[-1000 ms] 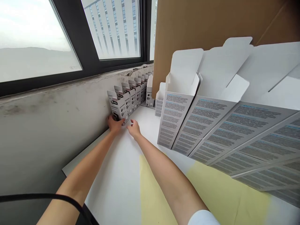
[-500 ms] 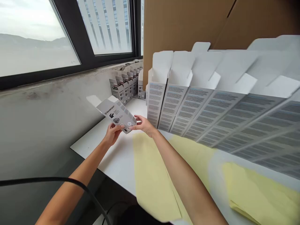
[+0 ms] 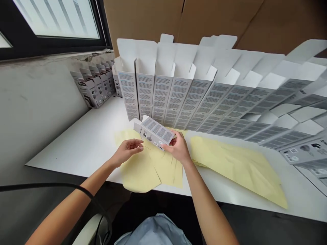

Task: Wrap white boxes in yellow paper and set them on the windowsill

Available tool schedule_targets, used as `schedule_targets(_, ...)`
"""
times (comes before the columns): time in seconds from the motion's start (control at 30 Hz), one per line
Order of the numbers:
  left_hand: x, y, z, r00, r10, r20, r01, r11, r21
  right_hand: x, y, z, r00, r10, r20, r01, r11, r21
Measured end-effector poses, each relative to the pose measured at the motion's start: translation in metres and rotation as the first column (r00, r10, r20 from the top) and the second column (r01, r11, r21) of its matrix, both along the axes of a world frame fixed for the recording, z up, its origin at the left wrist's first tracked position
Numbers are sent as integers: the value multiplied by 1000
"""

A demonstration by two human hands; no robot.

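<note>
A small grey printed carton point(image 3: 154, 132) is tilted above the table, its end flaps standing out at the upper left. My right hand point(image 3: 178, 146) grips its lower right end, thumb on the front and fingers behind. Just left of the carton is my left hand point(image 3: 128, 150), holding nothing, its fingers loosely bent and apart. Yellow paper sheets point(image 3: 139, 173) lie beneath both hands. Behind the carton stands a long row of similar cartons point(image 3: 163, 92), upright with their top flaps raised.
More cartons point(image 3: 95, 85) stand by the wall at the left. A folded yellow paper stack point(image 3: 237, 166) lies on the white table point(image 3: 63, 146) to the right. Large brown cardboard point(image 3: 204, 23) rises behind the row. A black cable point(image 3: 51, 186) crosses at the lower left.
My left hand has let go of the carton. The view has swung to the right, and my right hand has carried the carton that way, over the yellow paper, turning it flatter.
</note>
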State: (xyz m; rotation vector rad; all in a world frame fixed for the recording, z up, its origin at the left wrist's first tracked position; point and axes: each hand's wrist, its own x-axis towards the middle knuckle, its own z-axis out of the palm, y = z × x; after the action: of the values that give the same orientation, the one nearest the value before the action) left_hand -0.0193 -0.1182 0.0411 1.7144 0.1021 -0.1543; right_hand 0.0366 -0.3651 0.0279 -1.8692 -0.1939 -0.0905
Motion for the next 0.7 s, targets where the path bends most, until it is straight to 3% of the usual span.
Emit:
schedule_targets(0.13, 1, -25, 6, 993, -102, 54, 102, 995, 3, -11, -17, -11, 999, -48, -17, 47, 997, -53)
schedule_targets(0.27, 7, -52, 15, 985, -104, 141, 105, 995, 1, -28, -28, -13, 1000, 20, -1, -20, 994, -109)
schedule_targets(0.33, 9, -69, 20, 972, -89, 219, 87, 996, 19, -40, -46, -9, 999, 0, 50, 6, 993, -119)
schedule_targets(0.47, 5, -113, 30, 903, -204, 378, 175, 978, 111, -56, -124, -5, 954, -195, 226, 238, 954, -182)
schedule_targets(0.57, 4, -155, 29, 789, -433, 435, 307, 892, 331, -51, -200, -9, 900, -356, 251, 429, 827, -363)
schedule_targets(0.63, 8, -182, 19, 735, -545, 403, 339, 810, 479, -39, -240, -9, 920, -369, 132, 384, 777, -499)
schedule_targets(0.7, 18, -205, 3, 773, -508, 380, 236, 786, 571, -26, -264, -6, 946, -324, 14, 263, 740, -619)
